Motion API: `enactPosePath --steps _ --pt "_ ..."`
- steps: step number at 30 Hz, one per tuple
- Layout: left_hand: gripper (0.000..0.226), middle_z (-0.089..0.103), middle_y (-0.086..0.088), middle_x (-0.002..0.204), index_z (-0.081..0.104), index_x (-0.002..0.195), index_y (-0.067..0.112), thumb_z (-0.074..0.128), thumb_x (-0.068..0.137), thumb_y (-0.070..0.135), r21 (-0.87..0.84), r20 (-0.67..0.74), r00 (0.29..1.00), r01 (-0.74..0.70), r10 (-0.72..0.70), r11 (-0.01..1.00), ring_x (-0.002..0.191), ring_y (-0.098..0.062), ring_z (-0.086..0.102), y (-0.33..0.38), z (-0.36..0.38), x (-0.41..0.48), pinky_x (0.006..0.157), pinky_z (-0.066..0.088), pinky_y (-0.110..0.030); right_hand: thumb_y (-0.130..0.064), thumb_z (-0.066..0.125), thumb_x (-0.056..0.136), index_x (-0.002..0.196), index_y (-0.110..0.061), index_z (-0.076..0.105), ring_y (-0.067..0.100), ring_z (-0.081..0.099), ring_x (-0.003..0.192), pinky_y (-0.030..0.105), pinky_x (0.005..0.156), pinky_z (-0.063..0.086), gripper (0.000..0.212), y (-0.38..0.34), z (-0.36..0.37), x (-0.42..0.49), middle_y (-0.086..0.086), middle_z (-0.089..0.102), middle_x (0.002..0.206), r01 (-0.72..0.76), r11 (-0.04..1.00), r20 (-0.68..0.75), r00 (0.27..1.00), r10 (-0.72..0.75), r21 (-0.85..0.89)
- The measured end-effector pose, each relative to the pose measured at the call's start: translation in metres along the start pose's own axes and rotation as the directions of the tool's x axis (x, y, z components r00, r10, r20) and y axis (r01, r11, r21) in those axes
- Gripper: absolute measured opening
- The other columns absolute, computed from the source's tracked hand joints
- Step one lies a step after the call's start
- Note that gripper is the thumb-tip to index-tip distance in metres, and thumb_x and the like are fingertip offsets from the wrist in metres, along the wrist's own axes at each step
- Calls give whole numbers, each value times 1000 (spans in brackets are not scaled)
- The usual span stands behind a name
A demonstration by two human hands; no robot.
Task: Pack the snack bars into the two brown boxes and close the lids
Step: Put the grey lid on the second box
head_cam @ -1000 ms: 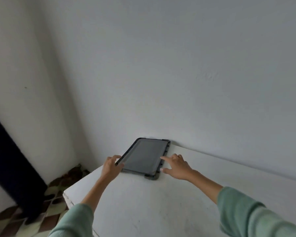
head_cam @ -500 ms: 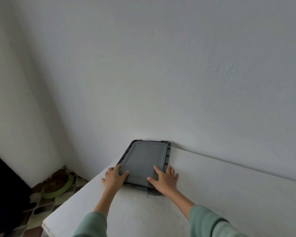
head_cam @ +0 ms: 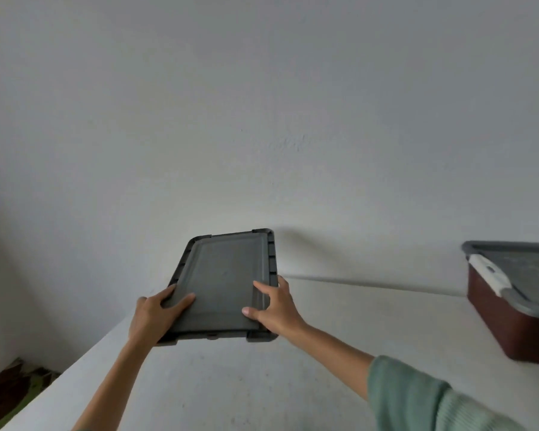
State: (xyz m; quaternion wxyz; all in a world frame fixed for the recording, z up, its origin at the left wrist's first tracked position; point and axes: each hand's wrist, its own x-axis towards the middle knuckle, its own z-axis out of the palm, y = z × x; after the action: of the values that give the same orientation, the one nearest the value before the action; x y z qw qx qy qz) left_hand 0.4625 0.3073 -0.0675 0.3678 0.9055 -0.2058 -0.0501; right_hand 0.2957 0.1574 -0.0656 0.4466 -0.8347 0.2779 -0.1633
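Off the white table (head_cam: 262, 387), left hand (head_cam: 155, 317) and right hand (head_cam: 279, 309) gripped the newly raised grey lid (head_cam: 227, 275); brown box (head_cam: 511, 325) cut off right.

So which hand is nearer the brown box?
Right. Both grip the grey lid: the right hand its right edge, left of the brown box; the left hand its left edge, farther off.

White table (head_cam: 262, 384) set against a plain white wall (head_cam: 262, 119) — patterned floor (head_cam: 3, 387) beyond its left edge.
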Motion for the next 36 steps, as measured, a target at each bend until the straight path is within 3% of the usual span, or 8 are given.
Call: enactPosePath --steps 4,11,17,20,24,29,32,36 --pt "62 60 -17 114 52 131 20 65 78 49 -77 -2 993 -122 122 990 99 -34 60 68 13 -65 87 51 -40 -32 65 86 146 -17 30 24 9 146 31 116 13 71 7 -77 -64 13 -4 155 34 998 -82 996 -39 -54" --pt "58 56 -15 127 48 135 15 63 83 37 -210 20 947 -311 322 927 118 -32 51 186 73 -232 94 38 -33 -30 63 87 147 -19 26 22 -4 146 32 116 9 71 56 -223 -229 10 -8 155 27 991 -227 972 -56 -129" --pt "60 52 -9 129 47 134 17 65 81 37 -354 223 872 -344 436 869 114 -23 50 255 146 -355 92 38 -27 -33 59 89 148 -26 22 25 -8 146 39 116 11 70 120 -322 -358 8 -14 155 -178 973 -281 951 131 -149" --pt "58 55 -7 127 49 132 15 68 80 34 -366 283 831 -369 480 854 102 -14 49 277 171 -394 86 38 -22 -35 59 89 148 -27 21 26 -9 145 41 116 11 71 149 -345 -395 10 -12 155 -261 956 -281 935 215 -137" --pt "64 53 -8 128 49 132 17 71 76 37 -322 321 826 -364 463 874 111 -20 52 284 191 -415 90 40 -26 -38 59 88 148 -29 20 29 -6 145 46 117 10 72 182 -353 -414 14 -6 155 -330 934 -273 919 285 -139" --pt "83 52 -10 129 36 140 21 77 70 34 -370 308 854 -298 419 880 116 -26 51 283 199 -422 97 42 -35 -43 59 87 146 -30 25 26 9 144 42 117 18 69 203 -354 -420 10 12 154 -322 940 -235 928 290 -113" --pt "86 56 -8 124 41 138 20 82 64 31 -487 220 888 -259 404 834 112 -25 55 288 191 -424 98 46 -39 -55 53 85 144 -36 24 29 7 144 48 116 20 68 201 -370 -415 10 8 154 -307 943 -223 936 273 -132" --pt "70 63 -1 111 59 122 14 85 59 29 -537 9 841 -453 541 712 104 -19 61 314 175 -431 95 50 -37 -90 32 61 145 -36 25 28 14 144 53 115 18 100 174 -414 -395 6 13 157 -311 950 -372 886 277 -34"
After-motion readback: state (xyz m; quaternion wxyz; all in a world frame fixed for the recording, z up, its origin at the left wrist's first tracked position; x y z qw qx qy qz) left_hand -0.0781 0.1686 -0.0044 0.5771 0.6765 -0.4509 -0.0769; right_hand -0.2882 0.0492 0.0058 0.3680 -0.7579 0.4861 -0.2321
